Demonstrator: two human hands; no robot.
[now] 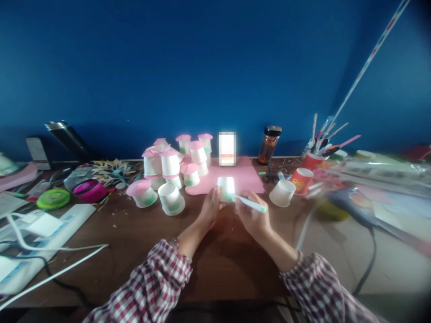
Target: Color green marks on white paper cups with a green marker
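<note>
In front of me my left hand (212, 205) grips a white paper cup (225, 186) by its side, lifted above the brown table. A green patch shows low on the cup. My right hand (253, 217) is wrapped round a white marker with a green end (251, 203); its other end points at the green patch, and I cannot tell whether it touches. To the left stand an upturned white paper cup (169, 197) with a green patch and several cups with pink paper tops (170, 163), some of them stacked. A plain white cup (282, 193) stands to the right.
Pink paper sheets (247, 172) lie behind my hands. Right: red paper cups (302, 180), one with pens and sticks, a glue gun (353, 206) with its cord, and a dark-lidded bottle (270, 144). Left: a power strip (67, 233), a green tape measure (53, 198) and a black flask (69, 141).
</note>
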